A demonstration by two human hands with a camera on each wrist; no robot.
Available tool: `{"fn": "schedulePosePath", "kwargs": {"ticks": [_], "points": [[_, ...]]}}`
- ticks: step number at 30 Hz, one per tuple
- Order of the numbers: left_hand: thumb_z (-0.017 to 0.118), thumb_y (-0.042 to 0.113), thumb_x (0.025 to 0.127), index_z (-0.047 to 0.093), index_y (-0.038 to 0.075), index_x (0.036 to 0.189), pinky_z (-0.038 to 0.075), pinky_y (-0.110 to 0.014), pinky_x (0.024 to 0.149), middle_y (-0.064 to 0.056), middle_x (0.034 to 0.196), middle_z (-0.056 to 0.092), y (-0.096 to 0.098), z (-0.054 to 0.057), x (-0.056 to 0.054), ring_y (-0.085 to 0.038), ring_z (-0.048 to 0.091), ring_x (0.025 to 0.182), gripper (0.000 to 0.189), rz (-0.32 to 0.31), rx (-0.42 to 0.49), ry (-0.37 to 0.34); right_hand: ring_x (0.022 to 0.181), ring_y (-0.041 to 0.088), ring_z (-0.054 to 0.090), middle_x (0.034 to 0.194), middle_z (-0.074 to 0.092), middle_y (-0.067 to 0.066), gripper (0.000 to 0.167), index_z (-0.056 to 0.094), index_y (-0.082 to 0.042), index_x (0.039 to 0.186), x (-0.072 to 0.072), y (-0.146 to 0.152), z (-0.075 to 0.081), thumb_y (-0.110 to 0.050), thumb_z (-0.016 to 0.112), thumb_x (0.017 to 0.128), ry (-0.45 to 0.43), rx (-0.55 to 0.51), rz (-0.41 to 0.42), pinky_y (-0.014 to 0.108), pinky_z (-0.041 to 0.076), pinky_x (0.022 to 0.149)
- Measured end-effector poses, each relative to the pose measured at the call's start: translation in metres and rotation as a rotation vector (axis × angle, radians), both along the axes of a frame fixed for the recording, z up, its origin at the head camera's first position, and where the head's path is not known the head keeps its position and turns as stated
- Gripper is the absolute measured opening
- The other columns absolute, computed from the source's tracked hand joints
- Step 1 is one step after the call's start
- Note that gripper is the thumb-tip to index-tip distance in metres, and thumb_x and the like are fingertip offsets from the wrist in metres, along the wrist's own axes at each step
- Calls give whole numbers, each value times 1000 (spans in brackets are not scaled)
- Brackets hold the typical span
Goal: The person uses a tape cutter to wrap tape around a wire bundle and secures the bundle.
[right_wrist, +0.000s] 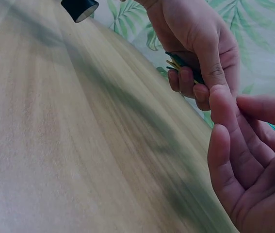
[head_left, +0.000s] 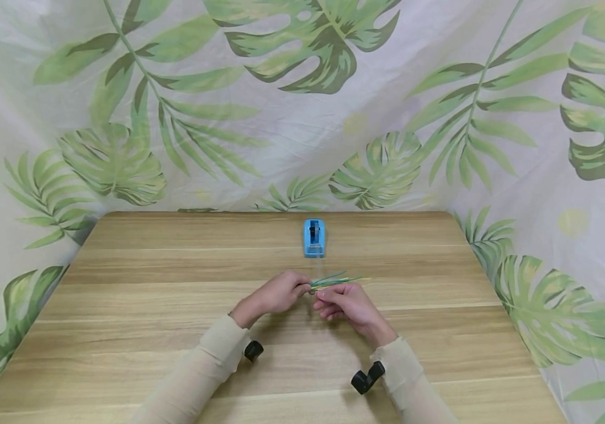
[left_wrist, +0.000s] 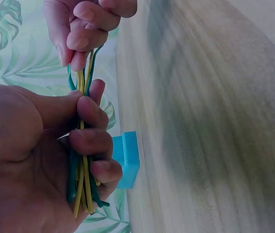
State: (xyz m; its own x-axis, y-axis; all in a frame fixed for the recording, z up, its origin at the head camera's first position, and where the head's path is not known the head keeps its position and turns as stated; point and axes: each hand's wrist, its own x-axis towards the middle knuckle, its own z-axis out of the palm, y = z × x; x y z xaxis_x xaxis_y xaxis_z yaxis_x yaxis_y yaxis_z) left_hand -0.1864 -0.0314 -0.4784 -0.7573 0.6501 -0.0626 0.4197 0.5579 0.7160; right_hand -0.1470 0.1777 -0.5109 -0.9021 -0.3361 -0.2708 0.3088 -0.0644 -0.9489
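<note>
A bundle of thin green and yellow wires (left_wrist: 82, 179) lies across my left hand (head_left: 283, 291), its cut ends near the palm. The left thumb and curled fingers grip it. My right hand (head_left: 346, 303) meets the bundle just to the right, thumb and index finger (right_wrist: 258, 101) pinching at the wires; its other fingers are loosely bent. In the head view, the free wire ends (head_left: 352, 279) fan out to the right above the right hand. What lies between the right fingertips is largely hidden. Both hands are over the middle of the table.
A blue tape dispenser (head_left: 314, 238) stands beyond the hands near the table's back edge. A faint clear strip (head_left: 319, 266) runs from it toward the bundle. Leaf-patterned cloth (head_left: 202, 135) surrounds the wooden table (head_left: 149, 330). Black wrist devices (head_left: 367, 378) sit at both sleeves.
</note>
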Motion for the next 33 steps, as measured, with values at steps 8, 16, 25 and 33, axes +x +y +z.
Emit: {"fn": "schedulePosePath", "kwargs": {"ticks": [8, 16, 25, 33], "points": [[52, 8, 105, 71, 4, 97, 43, -33, 67, -3, 78, 60, 4, -3, 3, -13, 48, 68, 21, 16, -35, 57, 64, 14, 70, 86, 75, 14, 36, 63, 20, 112, 1, -1, -3, -12, 69, 95, 45, 47, -30, 27, 56, 60], [51, 8, 106, 72, 6, 106, 46, -37, 75, -9, 94, 68, 7, -5, 4, -15, 53, 76, 21, 43, -37, 52, 63, 16, 70, 87, 74, 19, 28, 66, 17, 110, 3, -5, -5, -8, 66, 98, 89, 91, -89, 31, 59, 62], [50, 10, 106, 71, 8, 103, 45, -34, 71, -6, 89, 66, 9, -7, 5, -13, 51, 73, 21, 50, -61, 71, 61, 18, 70, 86, 73, 22, 19, 72, 10, 106, 5, -14, -5, -6, 66, 97, 145, 175, -194, 36, 60, 63], [48, 9, 106, 70, 9, 99, 41, -30, 61, 1, 74, 54, 8, -4, 3, -11, 44, 63, 22, 15, -63, 29, 60, 29, 70, 82, 73, 22, 13, 74, 9, 97, 6, -20, -8, -2, 69, 94, 255, 271, -285, 36, 59, 58]]}}
